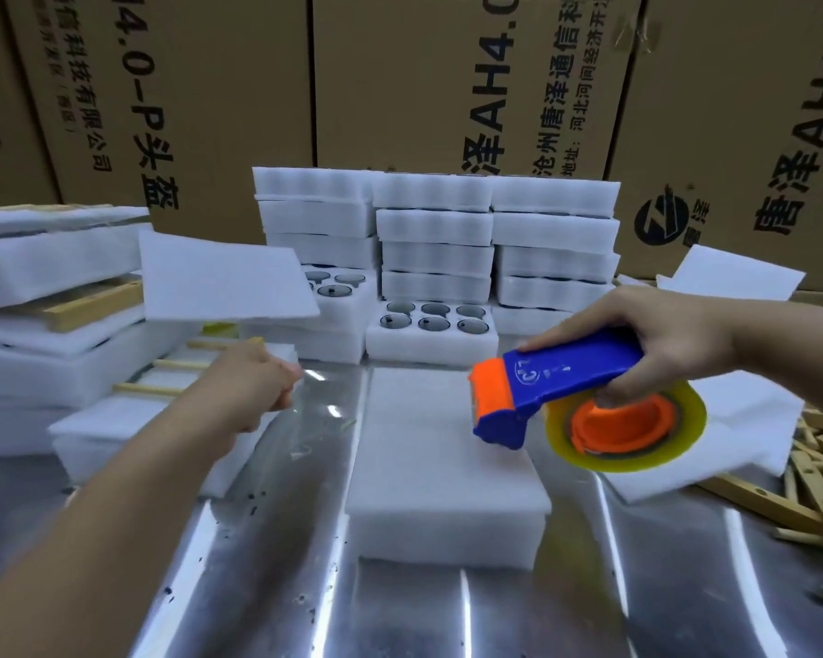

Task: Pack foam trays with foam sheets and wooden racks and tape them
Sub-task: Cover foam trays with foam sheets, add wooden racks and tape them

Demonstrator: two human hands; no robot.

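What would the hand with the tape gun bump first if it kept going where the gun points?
Probably the top of the white foam box just below it; the right hand holds the tape gun tilted down-left. Depth is unclear.

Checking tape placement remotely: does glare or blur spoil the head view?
Head view: glare streaks on the metal table; left hand motion-blurred, its grip unclear; tape dispenser in the right hand fairly sharp; wide-angle distortion tilts the cartons behind.
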